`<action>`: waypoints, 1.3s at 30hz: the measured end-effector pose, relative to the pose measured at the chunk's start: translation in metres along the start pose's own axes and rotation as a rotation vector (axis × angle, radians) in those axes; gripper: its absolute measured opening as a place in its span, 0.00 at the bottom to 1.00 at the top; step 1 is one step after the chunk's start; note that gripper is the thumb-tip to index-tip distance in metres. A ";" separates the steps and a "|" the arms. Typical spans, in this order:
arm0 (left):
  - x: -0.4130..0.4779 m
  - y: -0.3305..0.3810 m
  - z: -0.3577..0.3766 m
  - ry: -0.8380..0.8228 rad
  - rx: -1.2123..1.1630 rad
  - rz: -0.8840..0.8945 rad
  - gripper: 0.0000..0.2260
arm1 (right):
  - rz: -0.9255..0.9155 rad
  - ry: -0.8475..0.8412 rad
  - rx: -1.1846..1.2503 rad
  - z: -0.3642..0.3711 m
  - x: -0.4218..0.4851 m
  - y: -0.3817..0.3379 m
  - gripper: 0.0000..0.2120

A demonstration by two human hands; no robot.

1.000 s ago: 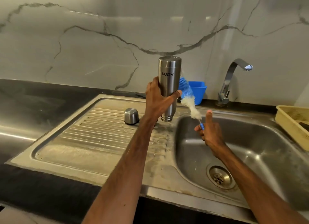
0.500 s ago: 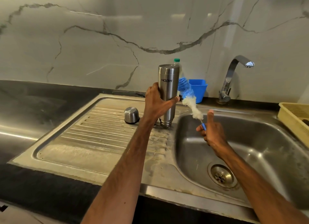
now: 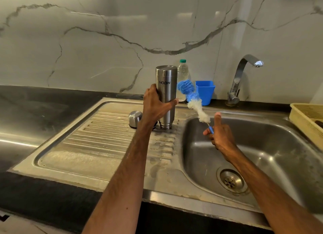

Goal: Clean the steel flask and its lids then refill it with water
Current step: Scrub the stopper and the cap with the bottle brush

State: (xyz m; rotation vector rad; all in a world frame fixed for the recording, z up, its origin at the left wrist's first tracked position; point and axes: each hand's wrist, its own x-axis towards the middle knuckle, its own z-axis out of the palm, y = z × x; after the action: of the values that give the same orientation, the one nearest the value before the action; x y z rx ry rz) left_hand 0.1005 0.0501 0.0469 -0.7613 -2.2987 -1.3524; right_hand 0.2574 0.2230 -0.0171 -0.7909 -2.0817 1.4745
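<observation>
Marble-backed sink [image 3: 279, 146], frame centre: left hand [image 3: 157, 108] wraps the inverted flask [image 3: 165, 80] mid-body, likely slippery; right hand [image 3: 220, 136] grips the brush [image 3: 194, 102].

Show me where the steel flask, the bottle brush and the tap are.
steel flask [image 3: 166, 75], head view: upper body, above the logo.
bottle brush [image 3: 199, 111], head view: white bristles.
tap [image 3: 238, 73], head view: curved neck.

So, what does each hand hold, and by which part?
Left hand grips the inverted steel flask around its body; right hand holds the bottle brush by its blue handle.
</observation>
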 end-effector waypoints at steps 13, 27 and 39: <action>0.001 0.001 -0.009 -0.092 -0.027 -0.079 0.38 | -0.008 0.000 -0.017 -0.002 0.002 0.003 0.40; 0.001 0.012 -0.020 -0.064 -0.151 -0.150 0.43 | 0.033 -0.010 0.007 -0.004 0.002 0.002 0.40; -0.028 -0.047 -0.069 -0.370 0.541 -0.034 0.28 | 0.056 -0.064 0.019 0.008 -0.012 -0.009 0.40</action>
State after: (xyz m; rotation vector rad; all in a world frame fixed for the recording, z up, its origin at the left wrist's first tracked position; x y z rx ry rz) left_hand 0.0963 -0.0362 0.0319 -0.8347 -2.7864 -0.5696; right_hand 0.2589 0.2074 -0.0118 -0.8103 -2.1045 1.5661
